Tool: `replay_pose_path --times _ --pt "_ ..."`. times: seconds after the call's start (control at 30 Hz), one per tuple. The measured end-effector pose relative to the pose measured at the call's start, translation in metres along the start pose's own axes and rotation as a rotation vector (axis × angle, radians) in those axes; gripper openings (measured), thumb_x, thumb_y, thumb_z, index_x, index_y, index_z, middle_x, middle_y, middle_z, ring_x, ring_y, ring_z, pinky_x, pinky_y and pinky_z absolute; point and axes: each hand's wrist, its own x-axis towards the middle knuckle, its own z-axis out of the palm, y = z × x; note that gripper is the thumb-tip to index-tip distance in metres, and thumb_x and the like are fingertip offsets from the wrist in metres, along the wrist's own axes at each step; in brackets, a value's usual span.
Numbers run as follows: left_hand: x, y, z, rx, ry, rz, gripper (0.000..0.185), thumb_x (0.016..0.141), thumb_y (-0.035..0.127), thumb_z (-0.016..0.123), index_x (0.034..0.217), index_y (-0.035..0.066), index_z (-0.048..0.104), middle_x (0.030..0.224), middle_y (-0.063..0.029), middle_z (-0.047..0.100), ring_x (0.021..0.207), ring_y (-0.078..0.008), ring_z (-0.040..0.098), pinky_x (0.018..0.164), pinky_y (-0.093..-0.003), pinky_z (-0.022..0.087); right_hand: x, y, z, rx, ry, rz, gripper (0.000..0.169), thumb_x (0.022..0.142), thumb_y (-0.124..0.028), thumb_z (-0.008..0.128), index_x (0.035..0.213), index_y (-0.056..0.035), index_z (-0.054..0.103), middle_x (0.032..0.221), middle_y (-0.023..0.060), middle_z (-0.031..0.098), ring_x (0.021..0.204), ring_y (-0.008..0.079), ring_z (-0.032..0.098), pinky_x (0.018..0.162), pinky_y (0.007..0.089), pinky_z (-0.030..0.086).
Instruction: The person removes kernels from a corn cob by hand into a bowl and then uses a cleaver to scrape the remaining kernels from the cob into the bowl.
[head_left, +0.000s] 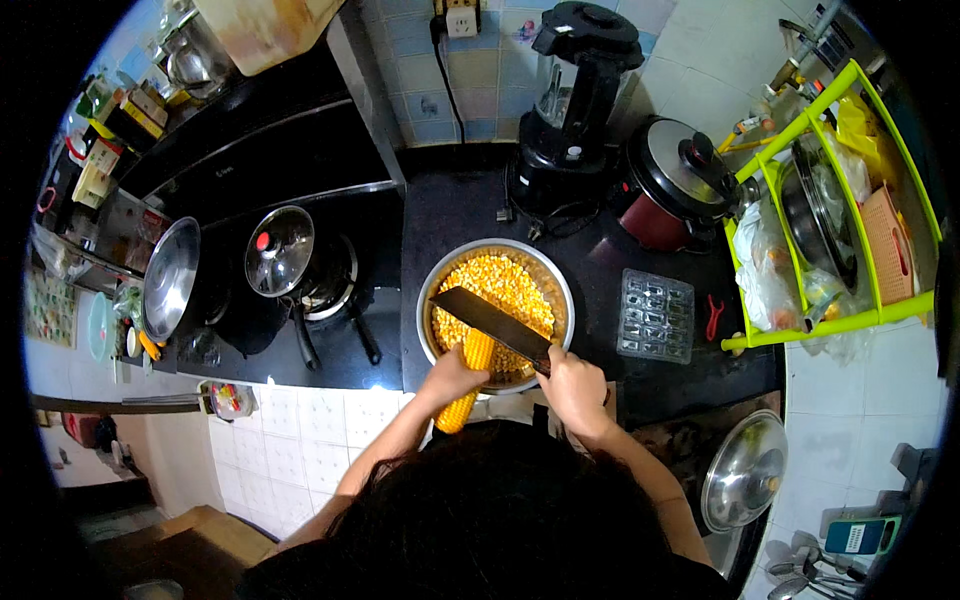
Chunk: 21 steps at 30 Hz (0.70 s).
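Note:
My left hand (451, 379) grips an ear of yellow corn (456, 412) around its middle, tilted over the near rim of a round metal bowl (568, 315). A layer of loose corn kernels (517, 281) covers the inside of the bowl. In my right hand (576, 391) is the handle of a kitchen knife with a broad dark blade (491, 321). The blade slants across the bowl, above the kernels, and passes over the upper end of the ear. Whether its edge touches the corn cannot be told from here.
Behind the bowl stand a blender (574, 112) and an electric pressure cooker (667, 187). A clear plastic tray (655, 315) and a red peeler (714, 316) lie to the right, beside a green rack (832, 319). Leftward, a lidded pan (279, 259) sits on the gas stove (386, 300).

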Motion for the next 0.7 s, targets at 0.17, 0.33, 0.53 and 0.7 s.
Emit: replay_pose_path --times 0.17,0.33,0.53,0.7 --pt "0.002 -0.005 -0.009 0.018 -0.036 -0.009 0.065 0.069 0.033 0.071 0.113 -0.008 0.047 0.101 -0.0264 0.062 0.097 -0.0352 0.061 0.085 -0.0376 0.047 0.002 0.008 -0.020 0.131 0.043 0.117 0.031 0.077 -0.033 0.067 0.092 -0.0060 0.061 0.072 0.0150 0.065 0.060 0.0284 0.065 0.052 0.0379 0.052" --pt "0.010 -0.012 -0.018 0.005 -0.018 -0.002 0.064 0.071 0.030 0.071 0.117 -0.006 0.046 0.103 -0.0241 0.063 0.098 -0.0332 0.062 0.085 -0.0371 0.048 -0.018 0.010 -0.024 0.152 0.026 0.062 0.027 0.076 -0.029 0.068 0.074 -0.0057 0.056 0.065 0.0118 0.062 0.059 0.0297 0.063 0.052 0.0390 0.050" --pt "0.000 0.002 -0.029 0.094 -0.034 0.018 0.070 0.070 0.030 0.072 0.123 -0.004 0.042 0.103 -0.0227 0.063 0.097 -0.0334 0.062 0.085 -0.0373 0.048 -0.025 0.019 -0.011 0.012 -0.014 -0.029 0.029 0.071 -0.029 0.071 0.083 -0.0065 0.057 0.068 0.0120 0.064 0.060 0.0292 0.064 0.053 0.0392 0.052" --pt "-0.001 -0.002 -0.030 0.213 -0.001 0.014 0.071 0.068 0.034 0.072 0.121 -0.003 0.042 0.101 -0.0246 0.063 0.095 -0.0353 0.062 0.083 -0.0384 0.048 -0.022 0.019 -0.013 0.028 -0.065 -0.007 0.032 0.071 -0.029 0.072 0.087 -0.0050 0.057 0.067 0.0124 0.063 0.059 0.0286 0.064 0.052 0.0391 0.052"
